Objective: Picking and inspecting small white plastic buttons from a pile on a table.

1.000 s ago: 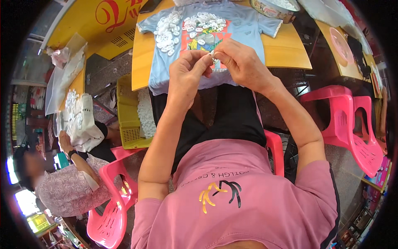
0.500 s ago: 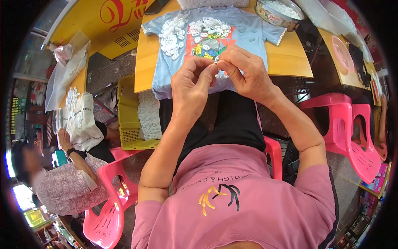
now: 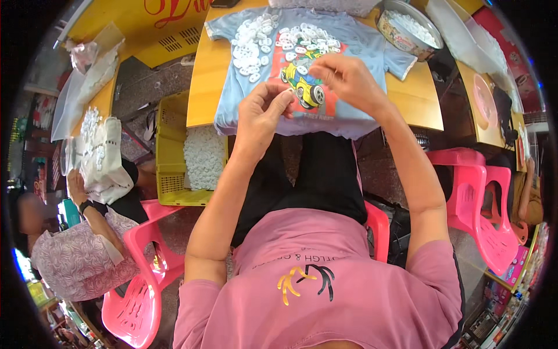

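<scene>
My left hand (image 3: 261,113) is closed in a pinch above the lower part of a light-blue printed T-shirt (image 3: 238,107). A tiny white piece (image 3: 292,91) shows at its fingertips, mostly hidden. My right hand (image 3: 351,84) is over the shirt's print, thumb and fingers drawn together; anything between them is too small to make out. Just left of its fingertips lies a white oval piece with small holes (image 3: 302,70). Farther up the shirt are two heaps of similar pieces, a left heap (image 3: 250,43) and a right heap (image 3: 308,38).
The shirt covers part of a wooden table (image 3: 200,93). A round tub (image 3: 408,29) of white pieces stands at the far right. Left of my legs is a yellow crate (image 3: 171,139) with many white pieces. Another person (image 3: 87,250) sits at left; pink chairs (image 3: 471,192) stand on both sides.
My hands, together at the fingertips before, are now apart. The right hand has moved up and right, uncovering the print; the left stays low. The view has shifted slightly.
</scene>
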Available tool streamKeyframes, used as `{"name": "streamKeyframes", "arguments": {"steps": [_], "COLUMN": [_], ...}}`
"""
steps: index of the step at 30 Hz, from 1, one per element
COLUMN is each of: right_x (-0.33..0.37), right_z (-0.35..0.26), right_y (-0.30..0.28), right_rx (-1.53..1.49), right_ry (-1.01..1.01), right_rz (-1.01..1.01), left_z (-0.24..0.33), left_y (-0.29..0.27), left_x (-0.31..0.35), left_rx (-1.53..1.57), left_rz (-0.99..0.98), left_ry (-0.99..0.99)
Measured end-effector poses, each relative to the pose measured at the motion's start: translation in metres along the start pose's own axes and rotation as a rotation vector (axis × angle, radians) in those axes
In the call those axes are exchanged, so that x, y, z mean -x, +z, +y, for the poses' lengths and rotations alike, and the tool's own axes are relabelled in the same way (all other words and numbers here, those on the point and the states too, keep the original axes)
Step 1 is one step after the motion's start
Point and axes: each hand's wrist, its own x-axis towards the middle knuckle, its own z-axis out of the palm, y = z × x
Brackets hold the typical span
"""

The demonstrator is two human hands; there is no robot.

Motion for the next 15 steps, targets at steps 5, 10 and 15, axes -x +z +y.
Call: {"name": "streamKeyframes", "arguments": {"steps": [5, 10, 15], "right_x": [-0.047, -0.085, -0.103], "right_z": [0.045, 0.055, 0.046], "right_y": [0.001, 0.015, 0.026], "right_rx": [0.301, 0.449, 0.715], "right_ry": [-0.02, -0.127, -0.07], "right_rz": [0.133, 0.138, -0.08], "left_z": [-0.009, -0.01, -0.01], "left_y": [-0.002, -0.006, -0.009], "left_x": [-0.002, -0.002, -0.001], "left_rx": [0.108, 0.16, 0.141], "left_rz": [0.071, 0.088, 0.035], "left_ry": [0.024, 0.012, -0.006]}}
